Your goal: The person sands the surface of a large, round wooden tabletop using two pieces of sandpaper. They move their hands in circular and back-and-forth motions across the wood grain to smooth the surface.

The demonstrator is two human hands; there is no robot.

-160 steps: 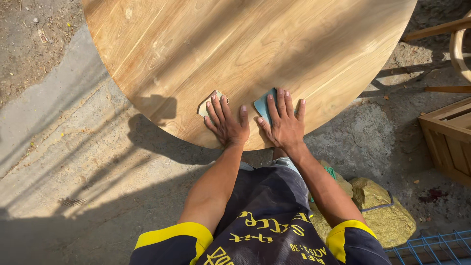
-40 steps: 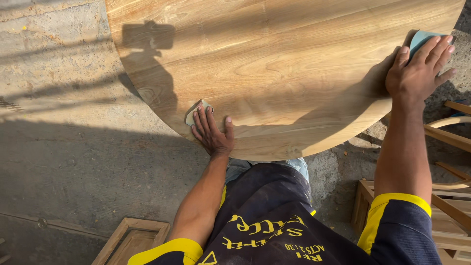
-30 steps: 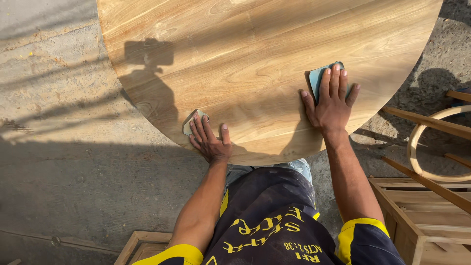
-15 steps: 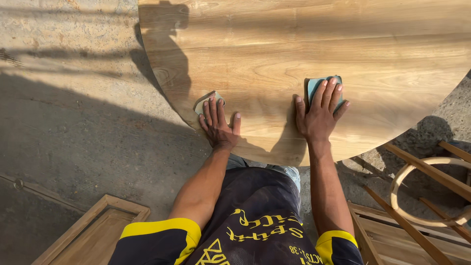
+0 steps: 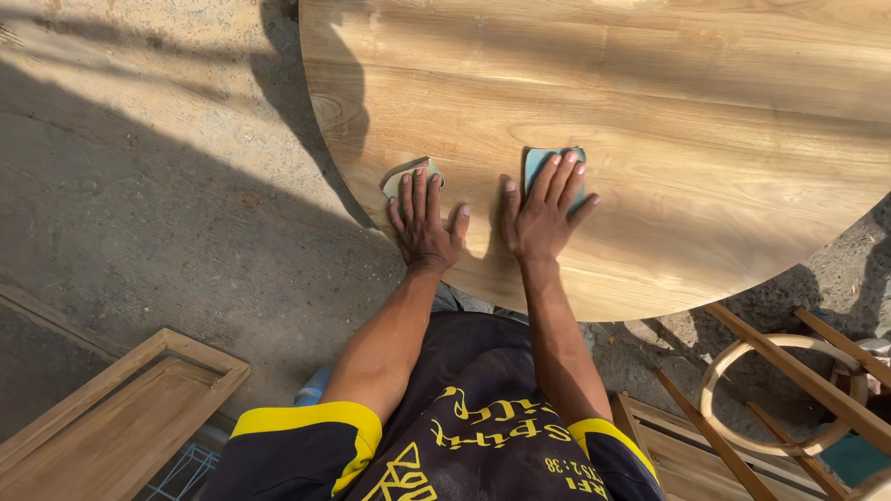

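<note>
**Sanding Pads on Round Wooden Tabletop: Handling and Position**

Frame left, lower corner: a wooden frame panel [image 5: 111, 417] lay on the concrete ground [image 5: 139, 186], well apart from the work.

Left of centre: the left hand [image 5: 425, 227] lay flat, fingers extended and slightly spread, pressing a small tan sanding pad [image 5: 408, 174]. Only the pad's far edge showed beyond the fingertips. It sat close to the near left rim of the round tabletop [image 5: 696, 121].

Centre: the right hand [image 5: 543, 218] lay equally flat and open, covering a blue-green sanding pad [image 5: 538, 162], whose top edge and corners protruded past the fingers. Neither hand gripped; both held by downward palm pressure.

Handling, judged: both pads appeared thin, light and flexible, best controlled from above with spread fingers. The tabletop looked stiff and heavy, its surface smooth.

Frame right, lower corner: slatted wooden furniture parts [image 5: 789, 371] stood beneath the rim.
</note>
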